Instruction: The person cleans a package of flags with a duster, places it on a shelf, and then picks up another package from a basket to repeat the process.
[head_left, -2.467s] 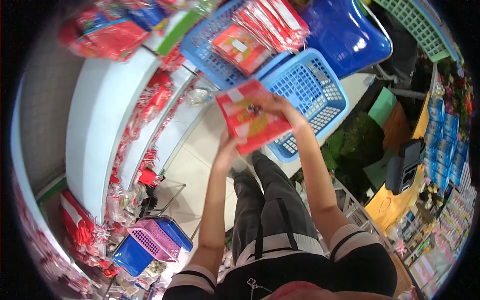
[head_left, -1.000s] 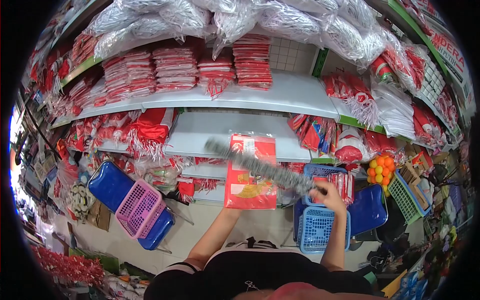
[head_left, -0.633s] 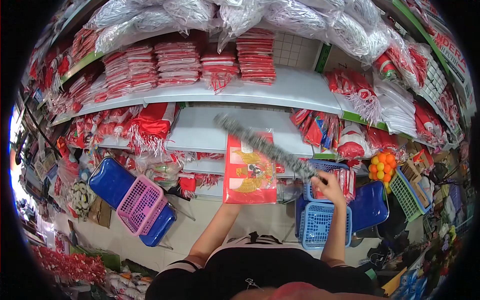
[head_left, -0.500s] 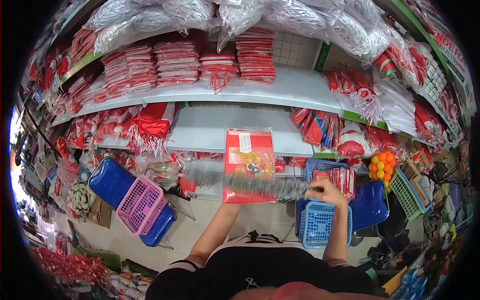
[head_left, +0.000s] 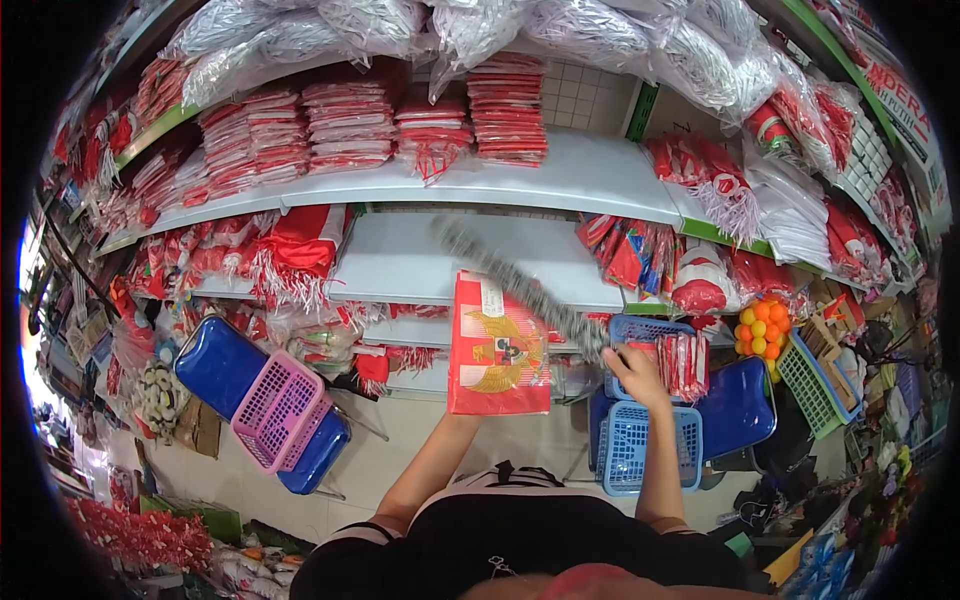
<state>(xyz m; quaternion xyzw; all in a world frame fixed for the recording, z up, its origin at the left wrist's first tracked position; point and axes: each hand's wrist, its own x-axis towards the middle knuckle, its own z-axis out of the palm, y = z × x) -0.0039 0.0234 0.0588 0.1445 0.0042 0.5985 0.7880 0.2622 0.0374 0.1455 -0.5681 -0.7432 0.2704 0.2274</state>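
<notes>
My left hand holds up a flat red packet in clear plastic, with a gold eagle emblem and a white label. Its fingers are hidden behind the packet. In my right hand, the closed fingers grip the handle end of a fluffy grey duster. The duster slants up and left, overlapping the packet's upper right corner in this view, and its far end is blurred in front of the middle shelf.
Stacks of red and white packets fill the upper shelf, below bagged white goods. A pink basket rests on a blue chair at left. Blue baskets stand at right beside another blue chair.
The duster has swung from lying across the packet's lower part to slanting upward over its top corner. My right hand has shifted slightly left and up; the packet has dropped a little.
</notes>
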